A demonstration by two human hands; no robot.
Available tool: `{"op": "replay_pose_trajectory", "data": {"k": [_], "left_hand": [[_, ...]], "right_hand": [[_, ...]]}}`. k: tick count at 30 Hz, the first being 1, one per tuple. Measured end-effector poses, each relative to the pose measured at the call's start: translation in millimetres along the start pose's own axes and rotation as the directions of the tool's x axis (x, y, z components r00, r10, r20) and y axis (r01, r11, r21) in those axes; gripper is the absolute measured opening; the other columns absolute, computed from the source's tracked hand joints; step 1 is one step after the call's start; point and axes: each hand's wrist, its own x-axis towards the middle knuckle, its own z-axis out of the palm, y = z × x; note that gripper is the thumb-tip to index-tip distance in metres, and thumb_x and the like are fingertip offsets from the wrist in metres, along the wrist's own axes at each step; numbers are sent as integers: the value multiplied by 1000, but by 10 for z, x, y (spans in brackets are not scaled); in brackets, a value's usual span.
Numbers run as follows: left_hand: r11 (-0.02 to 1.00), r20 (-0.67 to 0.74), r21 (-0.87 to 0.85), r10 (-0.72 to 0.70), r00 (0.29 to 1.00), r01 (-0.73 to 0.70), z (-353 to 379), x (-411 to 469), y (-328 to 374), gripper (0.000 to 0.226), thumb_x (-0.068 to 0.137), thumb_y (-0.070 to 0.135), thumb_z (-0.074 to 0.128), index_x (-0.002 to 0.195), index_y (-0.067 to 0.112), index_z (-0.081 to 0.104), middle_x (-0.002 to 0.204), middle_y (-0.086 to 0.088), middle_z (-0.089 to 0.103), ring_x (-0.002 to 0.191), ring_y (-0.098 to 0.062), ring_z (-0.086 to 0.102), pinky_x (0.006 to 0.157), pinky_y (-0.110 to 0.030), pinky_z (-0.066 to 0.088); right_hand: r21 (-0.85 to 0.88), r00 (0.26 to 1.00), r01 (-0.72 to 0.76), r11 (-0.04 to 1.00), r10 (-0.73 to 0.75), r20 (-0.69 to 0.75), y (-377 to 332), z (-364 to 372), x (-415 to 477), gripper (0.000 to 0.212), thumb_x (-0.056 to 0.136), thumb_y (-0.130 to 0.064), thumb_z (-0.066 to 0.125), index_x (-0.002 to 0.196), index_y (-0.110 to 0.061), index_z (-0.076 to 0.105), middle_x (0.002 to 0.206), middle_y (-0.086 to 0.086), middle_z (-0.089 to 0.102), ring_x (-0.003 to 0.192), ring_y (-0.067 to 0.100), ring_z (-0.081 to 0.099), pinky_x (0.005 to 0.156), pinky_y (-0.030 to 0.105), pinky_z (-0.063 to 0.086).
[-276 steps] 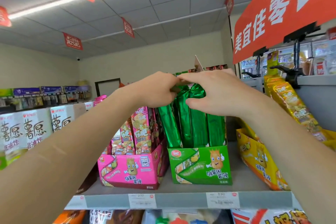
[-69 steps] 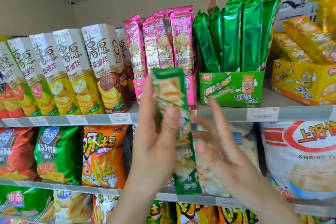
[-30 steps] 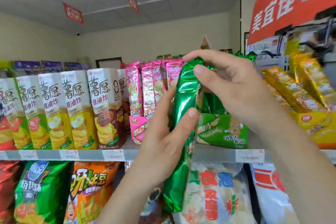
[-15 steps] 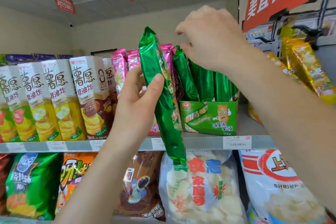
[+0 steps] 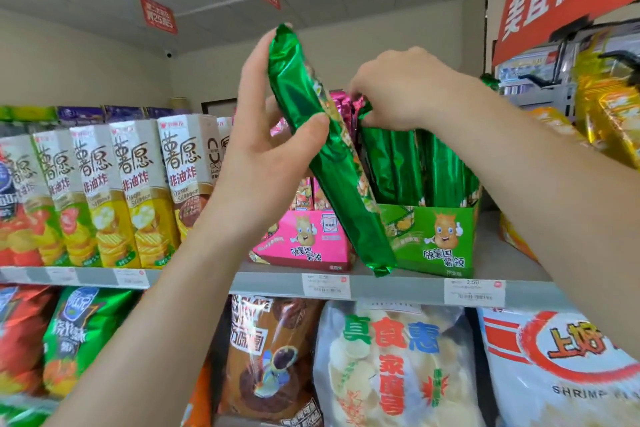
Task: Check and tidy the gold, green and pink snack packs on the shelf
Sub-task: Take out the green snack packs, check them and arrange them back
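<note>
Grey shop shelf (image 5: 381,284) under a tiled ceiling hung with red signs (image 5: 157,14). Tall crisp cartons (image 5: 138,191) stand at the left, and big bags (image 5: 388,364) fill the shelf below. The left hand (image 5: 263,149) grips a green pack (image 5: 329,163), thumb across its front, tilted, with its foot down in front of the pink box (image 5: 304,239) and green box (image 5: 436,239). The right hand (image 5: 405,87) curls over the tops of the boxed green packs (image 5: 415,163); whether it pinches one, I can't tell. Gold packs (image 5: 616,121) sit far right.
</note>
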Motion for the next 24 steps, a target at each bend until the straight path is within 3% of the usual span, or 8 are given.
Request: {"op": "replay_pose_trajectory", "data": {"k": [4, 6, 9, 13, 17, 19, 22, 24], "left_hand": [[981, 24, 111, 157, 987, -159, 57, 250, 97, 59, 90, -8, 55, 136, 18, 28, 84, 3, 55, 77, -9, 58, 74, -30, 57], [969, 64, 122, 209, 976, -216, 93, 366, 151, 58, 87, -11, 57, 130, 12, 27, 83, -2, 53, 74, -16, 57, 72, -37, 57], [932, 177, 244, 231, 957, -270, 124, 547, 204, 56, 81, -7, 64, 122, 16, 33, 87, -8, 54, 77, -28, 60, 76, -44, 58], [776, 322, 561, 118, 939, -289, 217, 772, 136, 58, 70, 4, 76, 118, 11, 44, 94, -4, 56, 81, -23, 61, 70, -45, 53], [667, 421, 674, 8, 907, -318, 361, 923, -59, 61, 71, 11, 81, 118, 10, 42, 100, -5, 60, 89, -27, 61, 77, -42, 51], [505, 456, 765, 13, 890, -400, 399, 989, -145, 65, 72, 24, 83, 121, 13, 43, 103, -2, 61, 96, -30, 59, 79, -39, 46], [108, 504, 854, 67, 861, -509, 425, 1059, -233, 69, 67, 49, 81, 121, 18, 49, 115, -5, 59, 110, -31, 50, 83, -43, 39], [-22, 533, 846, 14, 846, -533, 466, 1084, -293, 67, 68, 56, 77, 119, 18, 55, 116, -5, 59, 112, -30, 49, 85, -42, 38]], "right_hand": [[-66, 997, -65, 996, 67, 25, 171, -86, -98, 13, 85, -30, 70, 92, -19, 68, 94, 9, 68, 103, 31, 62, 92, 48, 42], [-69, 993, -87, 994, 92, 69, 277, -155, -156, 22, 88, -40, 66, 84, -19, 65, 76, 4, 57, 98, 32, 61, 91, 49, 43], [13, 980, -128, 992, 125, 154, 382, -210, -209, 44, 92, -53, 54, 95, -12, 70, 68, 4, 52, 78, 30, 53, 71, 34, 44], [138, 976, -82, 987, 52, 209, 477, -181, -301, 58, 84, -68, 50, 103, -19, 74, 91, 10, 69, 84, 30, 57, 81, 38, 51], [266, 987, -74, 961, 32, 159, 542, -126, -400, 60, 75, -65, 64, 122, -28, 67, 119, 9, 64, 108, 28, 56, 85, 33, 43], [302, 991, -75, 950, 38, 127, 569, -88, -439, 65, 74, -64, 68, 127, -28, 63, 127, 7, 61, 119, 27, 54, 88, 33, 41], [340, 996, -78, 937, 57, 70, 576, -49, -480, 68, 73, -60, 73, 130, -27, 60, 136, 3, 57, 126, 25, 50, 97, 35, 41], [359, 997, -74, 930, 67, 32, 555, -26, -493, 67, 72, -57, 75, 130, -27, 60, 135, 1, 59, 126, 24, 50, 99, 36, 41]]}}
